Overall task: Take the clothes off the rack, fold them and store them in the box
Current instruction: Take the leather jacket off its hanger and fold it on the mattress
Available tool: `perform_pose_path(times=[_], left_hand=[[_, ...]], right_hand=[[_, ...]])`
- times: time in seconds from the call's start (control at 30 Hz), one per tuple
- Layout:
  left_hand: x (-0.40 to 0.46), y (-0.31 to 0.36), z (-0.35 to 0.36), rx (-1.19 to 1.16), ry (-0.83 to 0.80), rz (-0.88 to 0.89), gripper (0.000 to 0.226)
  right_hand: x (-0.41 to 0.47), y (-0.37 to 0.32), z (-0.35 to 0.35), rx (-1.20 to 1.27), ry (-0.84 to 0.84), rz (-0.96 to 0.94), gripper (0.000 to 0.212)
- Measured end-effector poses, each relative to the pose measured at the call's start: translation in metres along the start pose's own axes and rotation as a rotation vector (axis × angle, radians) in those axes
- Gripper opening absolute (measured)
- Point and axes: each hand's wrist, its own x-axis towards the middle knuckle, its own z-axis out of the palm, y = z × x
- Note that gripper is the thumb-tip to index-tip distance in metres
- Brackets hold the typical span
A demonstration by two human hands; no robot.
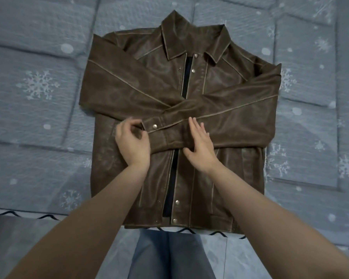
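A brown leather jacket (pixel 175 109) lies front up on the bed, collar away from me, zip partly undone. Both sleeves are folded across the chest, and the sleeve from the right side lies on top with its snap cuff (pixel 153 125) pointing left. My left hand (pixel 132 143) is at the cuff's end, its fingers curled and pinching the cuff edge. My right hand (pixel 199 146) rests flat on the middle of that sleeve with straight fingers and the thumb tucked under its lower edge. No rack or box is in view.
The jacket lies on a blue-grey quilted bedspread (pixel 38 97) printed with white snowflakes. The bed's front edge with a zigzag trim (pixel 48 216) runs just below the jacket's hem. My legs in grey-blue trousers (pixel 169 256) stand against it.
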Motion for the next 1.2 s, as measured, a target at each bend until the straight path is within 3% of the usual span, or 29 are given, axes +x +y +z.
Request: perform_pose_path(times=[0.1, 0.2, 0.3, 0.43, 0.5, 0.6, 0.67, 0.8, 0.93, 1.2], left_hand=[[0.007, 0.011, 0.018, 0.315, -0.304, 0.571, 0.039], [0.01, 0.005, 0.052, 0.548, -0.584, 0.735, 0.049], [0.013, -0.016, 0.079, 0.744, -0.623, 0.717, 0.047], [0.02, -0.013, 0.097, 0.793, -0.471, 0.702, 0.033], [0.034, 0.001, 0.103, 0.771, -0.388, 0.748, 0.03], [0.075, 0.029, 0.113, 0.68, -0.288, 0.806, 0.025], [0.115, 0.044, 0.129, 0.679, -0.25, 0.779, 0.026], [0.189, 0.072, 0.162, 0.624, -0.322, 0.632, 0.041], [0.243, 0.106, 0.183, 0.74, -0.325, 0.647, 0.063], [0.299, 0.11, 0.208, 0.661, -0.508, 0.246, 0.067]], right_hand=[[0.018, 0.006, 0.005, -0.069, -0.003, 0.017, 0.095], [0.031, 0.016, 0.009, -0.134, -0.073, 0.031, 0.088], [0.042, 0.029, 0.005, -0.278, 0.027, -0.022, 0.072], [0.065, 0.034, -0.013, -0.246, 0.101, -0.081, 0.049], [0.087, 0.035, -0.023, -0.012, 0.161, -0.004, 0.036], [0.13, 0.036, -0.048, 0.459, 0.42, 0.23, 0.024], [0.164, 0.04, -0.071, 0.474, 0.523, 0.303, 0.026], [0.224, 0.044, -0.113, 0.29, 0.573, 0.222, 0.046], [0.279, 0.055, -0.144, -0.018, 0.589, 0.263, 0.048], [0.319, 0.068, -0.171, -0.031, 0.305, 0.407, 0.082]])
